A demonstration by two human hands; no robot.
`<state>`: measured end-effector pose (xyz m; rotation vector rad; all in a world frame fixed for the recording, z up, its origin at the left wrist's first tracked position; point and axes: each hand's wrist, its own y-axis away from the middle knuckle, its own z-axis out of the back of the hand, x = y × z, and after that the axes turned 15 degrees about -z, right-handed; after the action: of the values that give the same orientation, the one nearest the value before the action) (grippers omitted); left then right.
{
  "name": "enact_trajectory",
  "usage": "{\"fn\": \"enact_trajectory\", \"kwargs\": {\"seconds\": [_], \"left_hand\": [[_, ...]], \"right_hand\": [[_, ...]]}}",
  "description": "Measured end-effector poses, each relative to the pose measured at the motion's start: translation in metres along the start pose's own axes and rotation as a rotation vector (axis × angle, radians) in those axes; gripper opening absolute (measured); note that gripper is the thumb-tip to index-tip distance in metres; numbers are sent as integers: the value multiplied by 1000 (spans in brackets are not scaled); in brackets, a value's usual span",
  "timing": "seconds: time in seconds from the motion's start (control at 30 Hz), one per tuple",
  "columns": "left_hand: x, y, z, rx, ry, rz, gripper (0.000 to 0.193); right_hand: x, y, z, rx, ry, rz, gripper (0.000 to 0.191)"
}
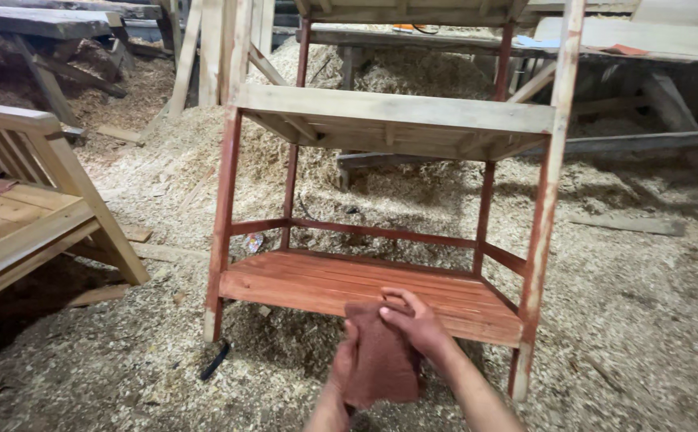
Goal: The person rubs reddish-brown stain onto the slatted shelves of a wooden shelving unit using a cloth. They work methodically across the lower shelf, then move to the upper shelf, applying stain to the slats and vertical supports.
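A wooden shelf rack (389, 120) stands on sawdust in front of me. Its lower slatted shelf (325, 280) and thin rails are stained reddish-brown; the upper shelf and the front right leg are mostly bare wood. Both hands hold a reddish-brown cloth (381, 368) just in front of the lower shelf's front edge. My left hand (342, 364) grips the cloth from the left and below. My right hand (415, 320) pinches its top edge, fingers curled over it.
A bare wooden bench (37, 216) stands at the left. Sawdust and shavings (125, 360) cover the floor, piled high behind the rack. A small dark tool (214, 362) lies by the rack's front left leg. Workbenches and planks (645, 48) line the back.
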<state>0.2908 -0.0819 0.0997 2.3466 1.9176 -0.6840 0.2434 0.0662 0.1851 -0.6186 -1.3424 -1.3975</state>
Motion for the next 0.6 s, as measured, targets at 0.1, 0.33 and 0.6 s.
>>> {"fn": "enact_trajectory", "kwargs": {"seconds": [0.1, 0.33, 0.6], "left_hand": [[7, 6, 9, -372, -126, -146, 77], [-79, 14, 66, -915, -1032, -788, 58], [-238, -7, 78, -1278, -2051, -599, 56]], "right_hand": [[-4, -29, -4, -399, 668, 175, 57], [-80, -88, 0, -437, 773, -38, 48], [-104, -125, -13, -697, 733, -30, 52]]}}
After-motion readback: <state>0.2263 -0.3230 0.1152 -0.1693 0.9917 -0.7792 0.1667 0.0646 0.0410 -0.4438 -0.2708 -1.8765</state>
